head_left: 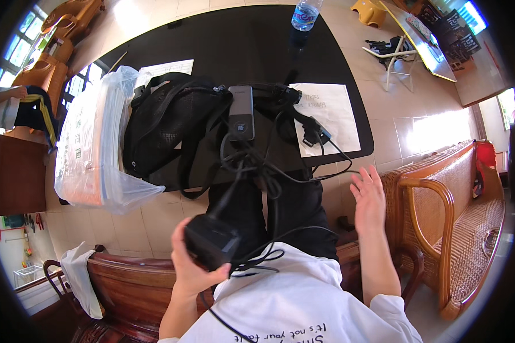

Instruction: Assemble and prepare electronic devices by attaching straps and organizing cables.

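Note:
My left hand (190,270) is wrapped round a black box-shaped device (212,243), held above my lap. Black cables (263,263) run from beside it across my white shirt. Off to the right, my right hand (369,197) is raised with fingers spread and nothing in it, beyond the table's near edge. On the dark glossy table (234,43), a grey power bank with a small lit display (242,114) lies amid a tangle of black cables (246,157). A black mesh bag (166,123) with straps rests to its left.
A clear plastic bag (97,143) holding a printed package sits on the table's left. Paper sheets (340,123) lie under the cables at right; a water bottle (305,16) stands at the far edge. A wooden bench (131,280) is behind me, a wicker bench (463,246) to the right.

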The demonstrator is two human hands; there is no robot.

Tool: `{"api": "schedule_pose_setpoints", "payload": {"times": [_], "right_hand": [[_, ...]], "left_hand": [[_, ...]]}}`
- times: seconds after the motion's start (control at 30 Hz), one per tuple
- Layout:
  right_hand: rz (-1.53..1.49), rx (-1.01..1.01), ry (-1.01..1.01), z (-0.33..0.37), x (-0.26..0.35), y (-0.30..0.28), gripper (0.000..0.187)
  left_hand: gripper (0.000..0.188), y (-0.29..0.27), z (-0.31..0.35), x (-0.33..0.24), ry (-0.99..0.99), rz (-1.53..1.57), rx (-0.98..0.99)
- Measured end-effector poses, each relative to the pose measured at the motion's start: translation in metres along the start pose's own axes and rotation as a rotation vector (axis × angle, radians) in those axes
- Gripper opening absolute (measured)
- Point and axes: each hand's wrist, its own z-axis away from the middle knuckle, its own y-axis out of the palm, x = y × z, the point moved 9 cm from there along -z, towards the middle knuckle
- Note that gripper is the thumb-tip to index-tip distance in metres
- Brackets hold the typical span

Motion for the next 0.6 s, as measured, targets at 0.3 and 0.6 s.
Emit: {"api": "schedule_pose_setpoints", "payload": {"times": [0.3,0.6], "right_hand": [[0.214,0.289,0.355,0.023,-0.009,-0.01,0.038],[1.078,0.516,-0.718,0.043,-0.031,0.188,0.058]], "left_hand": [[0.085,-0.021,0.0,0.031,-0.278,0.233,-0.026],[0.083,-0.009,0.019,0.079,-0.394,-0.19,-0.049]]}}
